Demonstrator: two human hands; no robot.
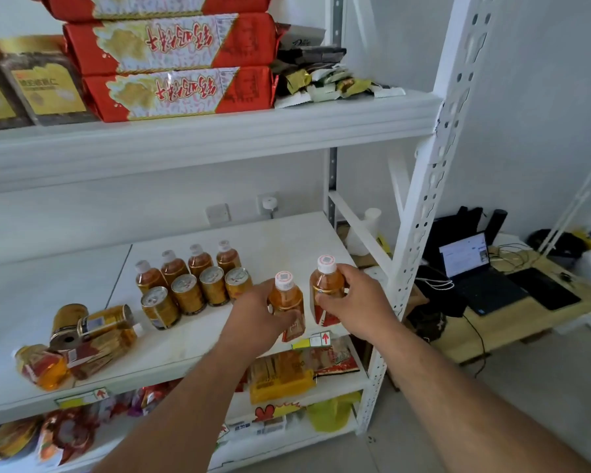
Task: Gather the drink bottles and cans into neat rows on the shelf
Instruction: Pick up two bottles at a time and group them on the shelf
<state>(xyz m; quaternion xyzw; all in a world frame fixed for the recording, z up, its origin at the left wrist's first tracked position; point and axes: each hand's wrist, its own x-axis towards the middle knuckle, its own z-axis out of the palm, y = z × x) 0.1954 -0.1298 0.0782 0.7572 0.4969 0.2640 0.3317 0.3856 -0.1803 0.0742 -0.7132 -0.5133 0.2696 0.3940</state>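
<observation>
While four tea bottles (198,261) and four cans (198,291) stand in rows, the left hand (263,310) and right hand (352,302) each grip another upright bottle right of the cans; a toppled pile (79,339) left of the cans remains.

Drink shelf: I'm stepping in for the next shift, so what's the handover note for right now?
Left hand grips an upright tea bottle; right hand grips a second bottle, both at the middle shelf front.
Done: four bottles in a back row, four cans in front.
Left: place both held bottles; stand up the toppled pile of cans and bottles at left.
</observation>
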